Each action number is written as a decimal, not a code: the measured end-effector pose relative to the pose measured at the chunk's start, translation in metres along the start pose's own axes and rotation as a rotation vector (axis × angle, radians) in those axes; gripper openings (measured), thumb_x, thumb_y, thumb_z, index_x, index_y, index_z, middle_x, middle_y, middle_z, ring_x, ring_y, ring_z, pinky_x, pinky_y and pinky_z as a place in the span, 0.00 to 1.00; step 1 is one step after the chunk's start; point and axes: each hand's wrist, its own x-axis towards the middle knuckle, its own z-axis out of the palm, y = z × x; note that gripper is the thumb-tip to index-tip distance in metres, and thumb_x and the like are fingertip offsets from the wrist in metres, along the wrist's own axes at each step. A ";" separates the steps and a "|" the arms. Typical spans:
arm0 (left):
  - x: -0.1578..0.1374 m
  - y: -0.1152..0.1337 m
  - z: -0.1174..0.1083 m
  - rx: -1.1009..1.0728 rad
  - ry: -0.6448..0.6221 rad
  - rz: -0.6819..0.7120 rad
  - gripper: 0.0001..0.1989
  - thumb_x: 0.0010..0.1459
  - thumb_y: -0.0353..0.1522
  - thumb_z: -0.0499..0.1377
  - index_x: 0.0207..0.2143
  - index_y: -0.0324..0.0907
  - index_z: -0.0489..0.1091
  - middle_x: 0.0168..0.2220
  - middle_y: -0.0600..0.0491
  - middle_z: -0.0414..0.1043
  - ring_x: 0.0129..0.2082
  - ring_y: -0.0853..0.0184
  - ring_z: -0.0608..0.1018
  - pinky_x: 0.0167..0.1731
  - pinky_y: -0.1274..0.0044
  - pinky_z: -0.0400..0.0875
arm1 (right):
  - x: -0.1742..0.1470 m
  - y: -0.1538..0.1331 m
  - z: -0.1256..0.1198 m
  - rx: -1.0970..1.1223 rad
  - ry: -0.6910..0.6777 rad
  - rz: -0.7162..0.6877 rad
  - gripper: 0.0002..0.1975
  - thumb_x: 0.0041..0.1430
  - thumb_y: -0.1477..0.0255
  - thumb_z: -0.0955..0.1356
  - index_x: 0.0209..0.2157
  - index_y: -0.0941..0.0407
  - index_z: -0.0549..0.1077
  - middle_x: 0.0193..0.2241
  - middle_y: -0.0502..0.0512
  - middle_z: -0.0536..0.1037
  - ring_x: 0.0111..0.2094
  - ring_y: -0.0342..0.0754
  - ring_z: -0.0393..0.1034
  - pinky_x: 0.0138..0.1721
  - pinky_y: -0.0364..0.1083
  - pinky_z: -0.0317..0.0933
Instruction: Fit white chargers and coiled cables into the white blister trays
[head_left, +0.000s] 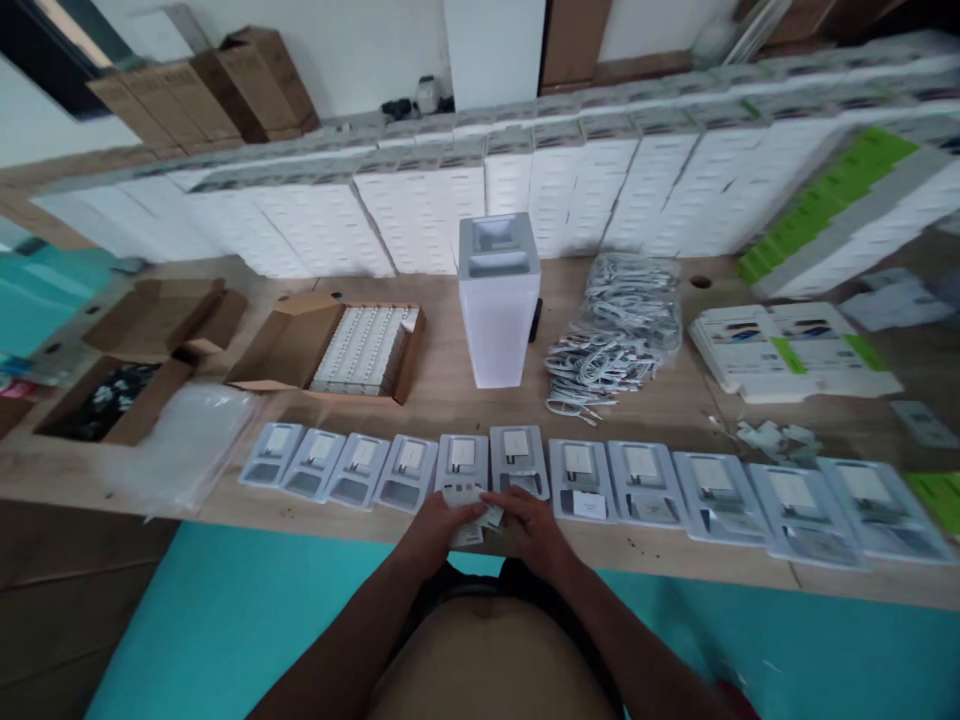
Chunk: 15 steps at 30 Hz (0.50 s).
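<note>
At the table's front edge, my left hand [435, 527] is closed on a small bundle of printed white leaflets [466, 535]. My right hand [534, 525] pinches the bundle's right side, fingers and thumb together. Just beyond both hands runs a row of several white plastic trays [410, 452]. Each tray carries a flat white rectangular piece [577, 459] in its upper compartment. Folded leaflets [589, 505] lie in the lower compartments of trays right of my hands. My hands partly cover the two trays straight ahead.
A tall stack of trays [499, 330] stands mid-table. Bundled white cables [615, 330] and flat printed packaging [799, 350] lie to its right. At left are an open carton of white pieces [367, 350], a carton of black items [112, 400] and plastic bags [187, 440]. White boxes [300, 225] line the back.
</note>
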 end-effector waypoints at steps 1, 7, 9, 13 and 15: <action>0.002 0.003 -0.007 0.043 -0.001 0.002 0.24 0.43 0.33 0.70 0.45 0.37 0.76 0.40 0.45 0.80 0.38 0.58 0.80 0.40 0.71 0.73 | 0.003 -0.001 0.004 0.071 0.039 0.057 0.20 0.59 0.71 0.61 0.50 0.51 0.76 0.38 0.53 0.76 0.37 0.46 0.70 0.38 0.45 0.63; 0.006 0.026 -0.056 0.240 -0.024 0.060 0.16 0.40 0.30 0.69 0.36 0.39 0.79 0.34 0.49 0.81 0.33 0.60 0.79 0.36 0.74 0.72 | 0.032 -0.019 0.046 0.208 0.086 0.348 0.16 0.56 0.59 0.67 0.37 0.57 0.77 0.22 0.49 0.75 0.23 0.44 0.67 0.26 0.42 0.59; 0.006 0.035 -0.070 0.233 -0.062 0.068 0.17 0.41 0.31 0.69 0.37 0.39 0.79 0.35 0.49 0.81 0.35 0.60 0.79 0.38 0.74 0.72 | 0.041 -0.027 0.058 0.163 0.080 0.336 0.13 0.54 0.60 0.69 0.29 0.57 0.76 0.21 0.49 0.74 0.23 0.43 0.66 0.28 0.42 0.60; 0.012 0.046 -0.093 0.331 -0.049 0.070 0.15 0.46 0.37 0.68 0.37 0.39 0.79 0.35 0.48 0.81 0.36 0.59 0.79 0.37 0.74 0.71 | 0.052 -0.035 0.073 0.194 0.049 0.315 0.13 0.53 0.61 0.70 0.27 0.57 0.75 0.20 0.47 0.73 0.22 0.43 0.65 0.26 0.42 0.59; 0.018 0.046 -0.101 0.417 -0.055 0.093 0.13 0.46 0.38 0.67 0.33 0.38 0.79 0.32 0.49 0.80 0.33 0.60 0.79 0.33 0.76 0.70 | 0.054 -0.035 0.077 0.191 0.049 0.323 0.12 0.53 0.61 0.70 0.27 0.57 0.75 0.19 0.47 0.73 0.21 0.42 0.65 0.26 0.42 0.59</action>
